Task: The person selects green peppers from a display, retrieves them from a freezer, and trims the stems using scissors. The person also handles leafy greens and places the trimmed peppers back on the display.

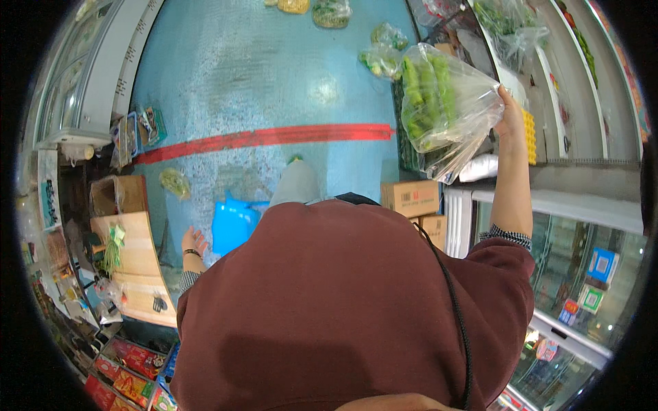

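My right hand (508,110) grips the gathered neck of a clear plastic bag, held out to the right near the shelves. Long green vegetables (429,92) fill the bag's far end; their exact kind is hard to tell. Low on my left, my left hand (194,240) hangs with its fingers apart and nothing in it. Beside it a bright blue plastic bag (234,223) lies on the floor. A small bag of pale green vegetables (175,183) rests on the floor ahead of that hand.
Bagged vegetables (331,13) sit on the blue floor ahead, past a red tape line (267,136). Cardboard boxes (411,199) are stacked at right by a glass-topped freezer (565,257) and shelving (581,103). At left are a wooden board (141,272) and an open cardboard box (131,192).
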A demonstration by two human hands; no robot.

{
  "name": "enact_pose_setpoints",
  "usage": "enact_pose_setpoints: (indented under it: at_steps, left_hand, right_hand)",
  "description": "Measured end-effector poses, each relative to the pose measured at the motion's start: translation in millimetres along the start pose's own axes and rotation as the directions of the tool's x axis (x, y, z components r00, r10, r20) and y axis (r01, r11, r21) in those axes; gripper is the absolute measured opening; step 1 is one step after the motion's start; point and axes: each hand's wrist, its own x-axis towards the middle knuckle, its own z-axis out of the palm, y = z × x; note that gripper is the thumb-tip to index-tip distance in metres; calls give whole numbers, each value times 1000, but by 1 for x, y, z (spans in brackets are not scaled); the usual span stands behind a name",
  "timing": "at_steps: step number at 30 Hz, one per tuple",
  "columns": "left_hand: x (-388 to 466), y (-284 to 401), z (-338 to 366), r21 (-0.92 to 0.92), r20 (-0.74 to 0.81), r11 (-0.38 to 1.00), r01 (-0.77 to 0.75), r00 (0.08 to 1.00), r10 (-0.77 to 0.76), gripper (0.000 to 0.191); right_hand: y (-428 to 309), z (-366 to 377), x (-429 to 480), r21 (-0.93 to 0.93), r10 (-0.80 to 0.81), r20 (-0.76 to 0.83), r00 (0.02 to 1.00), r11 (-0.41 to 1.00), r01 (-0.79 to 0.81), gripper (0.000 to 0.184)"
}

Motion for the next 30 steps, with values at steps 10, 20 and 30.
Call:
enact_pose_setpoints:
  at_steps: [10, 20, 30]
  left_hand:
    - [52, 359, 493, 221, 789, 240, -945, 318, 526, 40]
    - [-323, 505, 977, -700, 585, -441, -562, -805, 100, 53]
    - [-321, 557, 1155, -615, 785, -199, -763, -616, -62, 21]
  right_hand:
    - [-75, 112, 240, -170, -152, -1, 988, 974, 149, 26]
    - [-110, 200, 444, -252, -182, 164, 970, 942, 219, 25]
    - [-119, 182, 607, 83, -97, -75, 992, 991, 103, 32]
